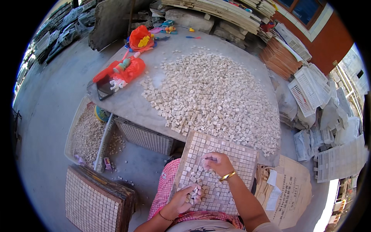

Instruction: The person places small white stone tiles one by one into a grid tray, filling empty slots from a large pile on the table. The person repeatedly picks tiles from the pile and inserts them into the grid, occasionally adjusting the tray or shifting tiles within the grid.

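A mosaic tray (pixel 185 154) rests tilted across my lap, its grid largely filled with small square pale stone tiles. Low on its left side, my left hand (pixel 181 200) is cupped around several loose stone tiles (pixel 192 196). My right hand (pixel 219 164), with a gold bracelet at the wrist, is over the middle of the tray. Its fingers are bent down together at the grid, and what they pinch, if anything, is hidden. A few loose tiles lie askew on the grid between my two hands.
A big heap of stone tiles (pixel 216 92) covers the grey table (pixel 127 102) ahead. Red plastic bags (pixel 133 67), toys and a phone (pixel 104 88) lie at its left. A tile-filled crate (pixel 69 143) and stacked mosaic trays (pixel 92 203) stand left; white crates (pixel 307 91) are right.
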